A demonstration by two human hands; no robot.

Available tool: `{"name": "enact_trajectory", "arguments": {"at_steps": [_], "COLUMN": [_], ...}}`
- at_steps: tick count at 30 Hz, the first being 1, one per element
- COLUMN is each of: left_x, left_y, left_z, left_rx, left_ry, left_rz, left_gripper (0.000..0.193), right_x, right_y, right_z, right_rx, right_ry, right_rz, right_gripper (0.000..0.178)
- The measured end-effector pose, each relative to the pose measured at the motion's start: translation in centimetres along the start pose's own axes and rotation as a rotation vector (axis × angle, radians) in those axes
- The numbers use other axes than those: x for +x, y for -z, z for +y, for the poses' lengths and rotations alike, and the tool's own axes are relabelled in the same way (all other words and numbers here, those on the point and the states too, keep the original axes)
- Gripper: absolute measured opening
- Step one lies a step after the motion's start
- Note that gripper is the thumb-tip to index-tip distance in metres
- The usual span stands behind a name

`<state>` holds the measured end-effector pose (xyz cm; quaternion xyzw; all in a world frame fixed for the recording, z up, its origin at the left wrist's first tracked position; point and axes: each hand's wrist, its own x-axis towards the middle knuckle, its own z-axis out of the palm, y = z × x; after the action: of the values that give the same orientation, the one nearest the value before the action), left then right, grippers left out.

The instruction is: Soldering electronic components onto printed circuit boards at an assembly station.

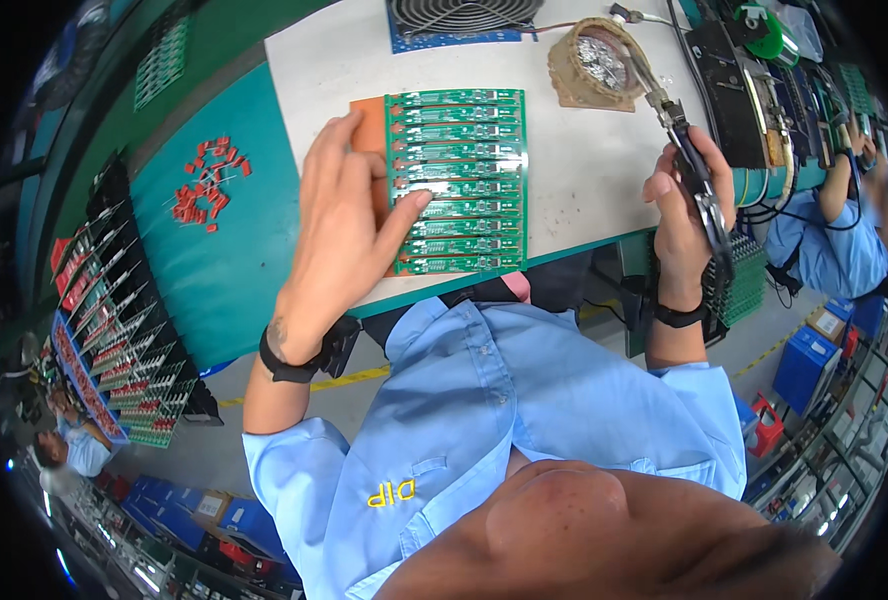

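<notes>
A green circuit board panel (464, 180), split into several long strips, lies on an orange backing plate (368, 125) on the bench. My left hand (339, 215) grips both at the left side. Its thumb presses on the panel's face, and the fingers curl over the backing plate. In my right hand (686, 215) is a soldering iron (699, 175) with a dark handle and a metal front end, held up off the bench at the right. Its tip points into a round brown tub (564, 70) holding silvery scraps. The fingers wrap around the handle, partly hidden by it.
Loose red components (209, 185) with wire leads lie on the green mat (249, 290) at left. A fan (464, 15) stands at the far edge. A rack of boards (129, 340) is at far left; black equipment (729, 90) and cables are at right. A co-worker (834, 245) sits beyond.
</notes>
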<state>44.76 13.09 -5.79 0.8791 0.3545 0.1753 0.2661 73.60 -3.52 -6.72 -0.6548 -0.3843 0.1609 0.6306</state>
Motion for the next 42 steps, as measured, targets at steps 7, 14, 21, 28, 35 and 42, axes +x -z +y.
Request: {"name": "enact_trajectory", "arguments": {"at_steps": [7,14,21,28,35,42], "left_x": [0.1,-0.7,5.2,16.6,17.2,19.2], "left_y": [1.1,3.8,11.8,12.4,15.7,15.6], "left_z": [2.0,1.9,-6.3,-16.8,-26.0,-28.3], "left_rx": [0.126,-0.855,-0.815,-0.823,0.349,0.320], "left_ry": [-0.025,0.331,0.426,0.383,0.588,0.780], "left_rz": [0.050,0.235,0.541,0.607,0.453,0.170], "left_gripper": [0.030,0.014,0.020,0.051,0.087,0.085], "right_x": [-1.5,-1.6,-1.6,-1.8,-1.5,-1.1], "right_y": [0.0,-1.2,-1.5,-1.0,-2.1,-3.3], "right_z": [1.2,2.3,2.9,2.7,2.4,1.4], "right_rx": [0.056,0.153,0.249,0.065,0.217,0.483], "right_ry": [0.052,0.100,0.090,0.126,0.120,-0.017], "right_rz": [-0.065,-0.133,-0.094,-0.145,-0.063,0.024], "right_gripper": [0.056,0.053,0.053,0.048,0.046,0.041]}}
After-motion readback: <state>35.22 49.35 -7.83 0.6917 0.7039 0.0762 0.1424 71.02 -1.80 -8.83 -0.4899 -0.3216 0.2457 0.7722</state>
